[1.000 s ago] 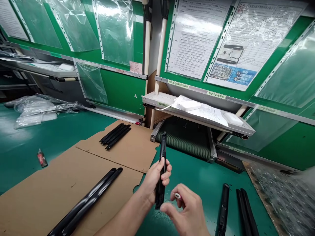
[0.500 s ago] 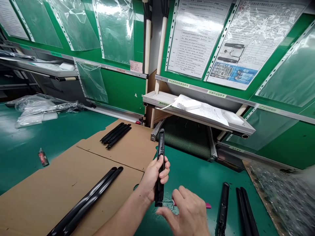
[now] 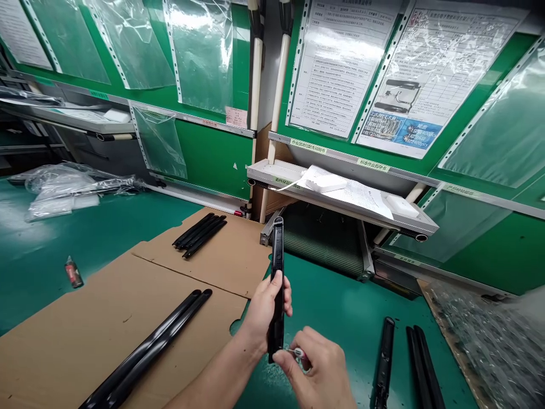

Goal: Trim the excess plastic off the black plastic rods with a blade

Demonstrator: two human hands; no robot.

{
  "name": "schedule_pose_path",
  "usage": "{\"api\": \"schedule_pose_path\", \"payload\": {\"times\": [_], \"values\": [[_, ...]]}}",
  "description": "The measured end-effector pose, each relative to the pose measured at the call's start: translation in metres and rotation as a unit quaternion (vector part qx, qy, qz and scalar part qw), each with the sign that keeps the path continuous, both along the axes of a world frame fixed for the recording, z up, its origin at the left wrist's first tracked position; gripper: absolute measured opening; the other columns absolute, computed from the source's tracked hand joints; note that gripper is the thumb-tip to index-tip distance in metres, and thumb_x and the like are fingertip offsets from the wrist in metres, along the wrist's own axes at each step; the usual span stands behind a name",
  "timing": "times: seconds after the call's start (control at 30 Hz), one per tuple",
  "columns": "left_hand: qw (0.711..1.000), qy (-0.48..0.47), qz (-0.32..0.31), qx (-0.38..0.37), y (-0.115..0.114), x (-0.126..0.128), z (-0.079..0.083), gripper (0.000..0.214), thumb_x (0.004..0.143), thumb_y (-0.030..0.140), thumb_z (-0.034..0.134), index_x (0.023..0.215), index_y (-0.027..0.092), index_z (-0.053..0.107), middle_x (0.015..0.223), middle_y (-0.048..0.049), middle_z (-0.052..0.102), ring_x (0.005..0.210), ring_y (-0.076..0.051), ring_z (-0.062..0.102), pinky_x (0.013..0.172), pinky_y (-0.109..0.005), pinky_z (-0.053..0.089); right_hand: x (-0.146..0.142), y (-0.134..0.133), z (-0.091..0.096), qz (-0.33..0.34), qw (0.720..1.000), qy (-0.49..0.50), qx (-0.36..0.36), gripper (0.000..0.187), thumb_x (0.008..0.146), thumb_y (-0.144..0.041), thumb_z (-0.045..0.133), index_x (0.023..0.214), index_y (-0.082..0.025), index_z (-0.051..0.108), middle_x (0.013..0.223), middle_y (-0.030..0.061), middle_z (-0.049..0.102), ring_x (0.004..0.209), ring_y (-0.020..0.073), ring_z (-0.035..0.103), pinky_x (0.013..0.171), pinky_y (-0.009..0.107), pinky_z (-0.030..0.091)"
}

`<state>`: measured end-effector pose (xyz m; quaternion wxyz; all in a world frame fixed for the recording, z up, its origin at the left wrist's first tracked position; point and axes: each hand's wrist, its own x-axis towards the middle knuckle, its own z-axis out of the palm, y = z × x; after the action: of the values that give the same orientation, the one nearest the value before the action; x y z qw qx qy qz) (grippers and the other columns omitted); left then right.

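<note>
1. Far left, there's a heap of clear plastic bags (image 3: 63, 190) lying on the green desk (image 3: 340, 307), and nearer to us a little red-and-black bottle (image 3: 73, 272), kinda tipped over at an angle or maybe upright, can't really tell.
2. Next over is a big flat cardboard sheet (image 3: 97, 341) with two long glossy black pieces (image 3: 157, 341) on it, side by side and slanting away. Farther back sits a bunch of shorter black pieces (image 3: 199, 236), all lined up the same way.
3. Middle of the scene: the left hand (image 3: 266, 307) has a solid grip on a black strip (image 3: 278, 255), thumb on top, fingers wrapped round the far side. The strip's held up over the desk, long ways, far end pointing off towards the conveyor belt (image 3: 321, 238). Pale shavings (image 3: 275, 372) are scattered below its near end.
4. Just right of that, the right hand (image 3: 319, 358) is curled around a slim tool (image 3: 300, 353) with a whitish butt end. Thumb's right by the strip's near end; can't see if the tool's tip actually touches it.
5. Over on the right, one lone black piece (image 3: 384, 363) lies near a black pair (image 3: 421, 363), then a pile of clear plastic wrap (image 3: 485, 335).
</note>
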<state>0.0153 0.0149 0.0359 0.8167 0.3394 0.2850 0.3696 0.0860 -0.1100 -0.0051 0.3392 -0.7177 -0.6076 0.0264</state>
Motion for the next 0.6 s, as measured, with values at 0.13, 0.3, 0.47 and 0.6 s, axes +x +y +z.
{"api": "schedule_pose_path", "payload": {"times": [0.13, 0.3, 0.47, 0.6], "values": [[0.999, -0.045, -0.004, -0.002, 0.005, -0.002, -0.001, 0.036, 0.089, 0.052, 0.056, 0.079, 0.018, 0.051, 0.058, 0.0051, 0.047, 0.043, -0.006, 0.039, 0.038, -0.017, 0.036, 0.002, -0.001, -0.007, 0.051, 0.993, 0.106, -0.032, 0.05, 0.096, -0.056, 0.047, 0.061, -0.02, 0.041, 0.059, -0.0032, 0.039, 0.049, 0.0103, 0.038, 0.048, 0.03, 0.019], [0.996, -0.078, 0.009, 0.052, 0.01, -0.007, 0.002, 0.037, 0.091, 0.052, 0.052, 0.075, 0.019, 0.049, 0.056, 0.0049, 0.046, 0.041, -0.006, 0.039, 0.039, -0.018, 0.035, 0.008, -0.009, -0.006, 0.041, 0.984, 0.168, 0.045, 0.042, 0.102, -0.053, 0.034, 0.094, -0.025, 0.064, 0.074, 0.0014, 0.054, 0.056, 0.0148, 0.05, 0.051, 0.029, 0.034], [0.996, -0.054, -0.006, 0.075, 0.006, -0.008, -0.001, 0.043, 0.091, 0.053, 0.051, 0.066, 0.018, 0.048, 0.051, 0.0049, 0.042, 0.038, -0.005, 0.036, 0.039, -0.018, 0.029, 0.01, -0.008, 0.003, 0.001, 0.98, 0.181, 0.087, 0.032, 0.099, -0.049, 0.047, 0.097, -0.028, 0.07, 0.075, 0.0027, 0.061, 0.059, 0.0165, 0.056, 0.05, 0.027, 0.041], [0.997, -0.038, -0.026, 0.065, 0.006, -0.008, -0.005, 0.047, 0.089, 0.059, 0.05, 0.068, 0.017, 0.05, 0.05, 0.0052, 0.04, 0.037, -0.005, 0.034, 0.037, -0.018, 0.026, 0.012, -0.007, 0.003, 0.001, 0.974, 0.202, 0.104, 0.025, 0.093, -0.05, 0.061, 0.098, -0.029, 0.073, 0.082, 0.0034, 0.066, 0.071, 0.0183, 0.062, 0.057, 0.026, 0.048]]}}
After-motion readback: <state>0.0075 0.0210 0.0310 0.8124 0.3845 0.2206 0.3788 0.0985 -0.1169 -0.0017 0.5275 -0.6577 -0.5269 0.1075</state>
